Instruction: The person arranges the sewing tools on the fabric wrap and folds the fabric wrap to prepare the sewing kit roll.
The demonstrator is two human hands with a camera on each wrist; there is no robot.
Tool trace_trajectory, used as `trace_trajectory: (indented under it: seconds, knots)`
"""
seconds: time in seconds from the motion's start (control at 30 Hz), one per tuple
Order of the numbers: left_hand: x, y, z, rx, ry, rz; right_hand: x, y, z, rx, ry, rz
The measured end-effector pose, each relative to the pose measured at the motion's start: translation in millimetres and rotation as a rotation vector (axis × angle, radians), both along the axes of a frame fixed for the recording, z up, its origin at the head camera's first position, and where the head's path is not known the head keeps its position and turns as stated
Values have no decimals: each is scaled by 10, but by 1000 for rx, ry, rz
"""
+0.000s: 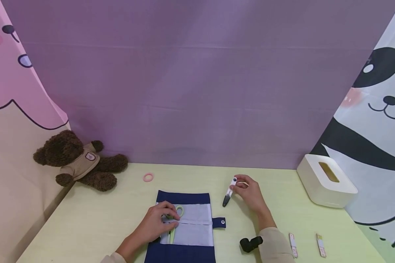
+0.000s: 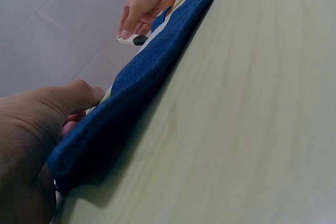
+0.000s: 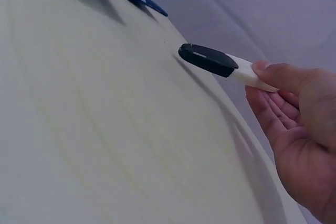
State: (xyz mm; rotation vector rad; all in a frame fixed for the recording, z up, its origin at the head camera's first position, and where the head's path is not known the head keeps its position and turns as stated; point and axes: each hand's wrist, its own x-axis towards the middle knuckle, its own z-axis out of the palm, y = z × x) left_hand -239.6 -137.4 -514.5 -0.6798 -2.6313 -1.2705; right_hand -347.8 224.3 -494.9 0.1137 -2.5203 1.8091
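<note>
A navy fabric pouch (image 1: 187, 252) lies unfolded on the table, its pale lining and pocket facing up. Green-handled scissors (image 1: 180, 210) lie on the lining, their lower part along the pocket. My left hand (image 1: 159, 221) pinches the scissors just below the finger loops, covering part of them; in the left wrist view its thumb (image 2: 86, 95) is at a bit of green behind the pouch's edge. To the right of the pouch, my right hand (image 1: 249, 191) holds a slim white tool with a black cap (image 3: 207, 60) by its white end, cap pointing down, above the table.
A snap strap (image 1: 219, 223) sticks out from the pouch's right side. Near my right sleeve lie a black object (image 1: 251, 244) and two small slim packs (image 1: 293, 245). Farther off are a pink ring (image 1: 148, 177), a teddy bear (image 1: 85, 160) and a white tissue box (image 1: 329, 182).
</note>
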Motion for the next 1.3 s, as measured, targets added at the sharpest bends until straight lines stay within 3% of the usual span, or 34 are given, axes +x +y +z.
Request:
trace_trajectory:
  seconds: [0.23, 0.47, 0.73, 1.0, 1.3]
  knots:
    - [-3, 9, -2, 0, -20, -1, 43, -176, 107, -107, 43, 44]
    - [-4, 14, -8, -1, -30, 1, 109, -448, 244, -133, 21, 85]
    - [-9, 16, -32, -15, 8, 10, 230, -741, 350, -119, 23, 163]
    - [-8, 16, -16, -34, -2, 27, 311, -1048, 287, -66, 31, 236]
    - [-2, 26, 9, -27, 10, 21, 351, -1266, 155, -49, 17, 231]
